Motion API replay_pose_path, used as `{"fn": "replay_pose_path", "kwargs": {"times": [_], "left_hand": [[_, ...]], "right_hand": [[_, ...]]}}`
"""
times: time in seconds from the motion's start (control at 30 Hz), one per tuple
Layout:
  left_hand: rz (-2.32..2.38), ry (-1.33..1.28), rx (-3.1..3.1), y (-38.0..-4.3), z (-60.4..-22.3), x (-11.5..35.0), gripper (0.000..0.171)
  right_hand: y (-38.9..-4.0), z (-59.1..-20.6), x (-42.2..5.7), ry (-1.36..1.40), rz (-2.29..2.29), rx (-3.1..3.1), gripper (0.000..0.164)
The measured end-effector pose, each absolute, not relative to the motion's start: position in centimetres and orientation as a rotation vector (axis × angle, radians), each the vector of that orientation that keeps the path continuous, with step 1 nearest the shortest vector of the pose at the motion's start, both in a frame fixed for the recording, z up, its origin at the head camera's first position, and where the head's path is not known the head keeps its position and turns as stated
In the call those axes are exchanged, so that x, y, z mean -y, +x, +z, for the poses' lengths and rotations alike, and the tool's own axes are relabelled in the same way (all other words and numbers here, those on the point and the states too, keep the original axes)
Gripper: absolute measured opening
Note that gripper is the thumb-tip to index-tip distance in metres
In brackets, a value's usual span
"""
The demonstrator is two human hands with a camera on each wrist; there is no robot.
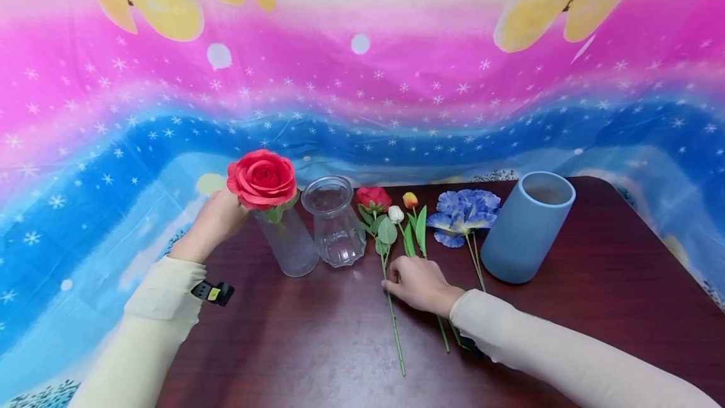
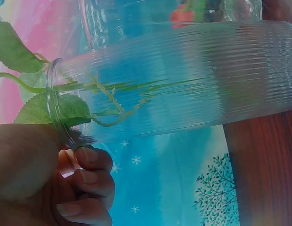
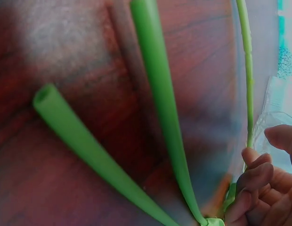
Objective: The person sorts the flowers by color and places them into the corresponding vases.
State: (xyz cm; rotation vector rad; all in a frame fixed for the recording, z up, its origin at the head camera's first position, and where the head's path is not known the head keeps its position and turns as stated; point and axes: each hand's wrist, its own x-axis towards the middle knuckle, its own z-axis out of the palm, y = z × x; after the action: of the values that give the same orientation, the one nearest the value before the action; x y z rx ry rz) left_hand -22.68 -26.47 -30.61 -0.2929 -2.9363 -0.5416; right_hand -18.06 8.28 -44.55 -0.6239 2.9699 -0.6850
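Note:
My left hand grips the rim of a tall ribbed glass vase standing on the table. A large red rose stands in that vase, its leaves at the mouth and its green stem visible through the glass. My right hand is low over the table, with bent fingertips right at the stem of a smaller red rose lying there; the thumb is apart from the fingers. Beside that hand lie a white bud and an orange-yellow tulip, their stems passing under it.
A shorter clear glass vase stands right of the ribbed one. Blue-purple flowers lie near a blue-grey vase at the right. The dark wooden table backs onto a patterned cloth.

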Motion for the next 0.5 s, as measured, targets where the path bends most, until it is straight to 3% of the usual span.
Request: {"fn": "replay_pose_path", "kwargs": {"times": [0.5], "left_hand": [[-0.505,-0.315,2.915,-22.78,-30.52,26.36,0.022]], "right_hand": [[-18.38,-45.46,-7.97,-0.610,-0.666,-2.938,0.050]]}}
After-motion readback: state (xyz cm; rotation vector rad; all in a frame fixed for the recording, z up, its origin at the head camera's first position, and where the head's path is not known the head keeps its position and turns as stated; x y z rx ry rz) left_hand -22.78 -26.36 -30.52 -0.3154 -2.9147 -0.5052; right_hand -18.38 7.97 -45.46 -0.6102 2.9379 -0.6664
